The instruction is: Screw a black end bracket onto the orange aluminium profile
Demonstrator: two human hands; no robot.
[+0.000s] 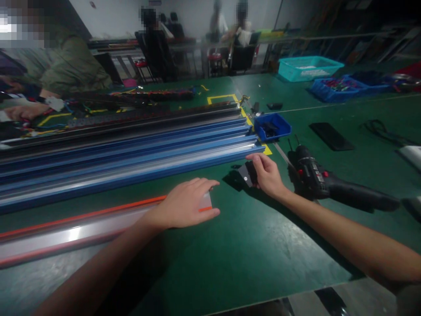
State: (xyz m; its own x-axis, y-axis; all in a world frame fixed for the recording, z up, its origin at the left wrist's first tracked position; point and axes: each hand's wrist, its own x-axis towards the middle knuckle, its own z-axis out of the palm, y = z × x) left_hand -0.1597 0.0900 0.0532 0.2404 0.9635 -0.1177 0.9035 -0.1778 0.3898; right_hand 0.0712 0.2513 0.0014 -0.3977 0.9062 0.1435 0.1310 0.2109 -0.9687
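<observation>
A long silver profile with orange-red edges lies along the near left of the green table. My left hand rests over its right end, fingers spread and pointing right. To the right, my right hand is closed on a small dark bracket-like piece, held just above the tabletop, with its shadow below. Behind my hands lie several blue profiles side by side, with black ones beyond them. A black power drill lies to the right of my right hand.
Beyond the profiles' right ends sits a small blue bin holding dark parts. A dark flat slab lies behind the drill. Further back are a teal basket and blue trays. At the far left, another person's hand is over wires.
</observation>
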